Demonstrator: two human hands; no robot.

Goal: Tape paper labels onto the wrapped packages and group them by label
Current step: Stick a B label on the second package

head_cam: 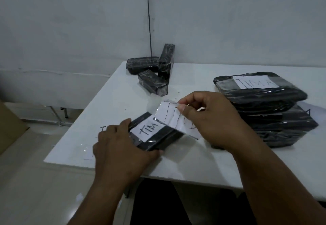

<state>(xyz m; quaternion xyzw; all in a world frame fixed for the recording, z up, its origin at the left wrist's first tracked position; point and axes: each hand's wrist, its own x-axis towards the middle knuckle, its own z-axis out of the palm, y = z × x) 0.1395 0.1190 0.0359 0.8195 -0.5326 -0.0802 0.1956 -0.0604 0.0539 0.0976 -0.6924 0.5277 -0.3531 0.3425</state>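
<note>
Here, a white table (202,157) is seen against a grey wall (70,22). At 3 o'clock on it, a stack of black wrapped packages (275,117) is found, the top one bearing a label lettered "TIMA" (255,82). At 12 o'clock, three unlabelled slim black packages (153,69) are heaped, one leaning upright. Near the 6 o'clock edge, a black package (158,140) is gripped at its 9 o'clock end by the curled fingers of the left hand (121,147); a label reading "TIM" (147,130) lies on its top. Above it, a second paper label with clear tape (172,117) is pinched between thumb and forefinger of the right hand (211,119). More paper (88,154) lies at 8 o'clock, mostly hidden.
</note>
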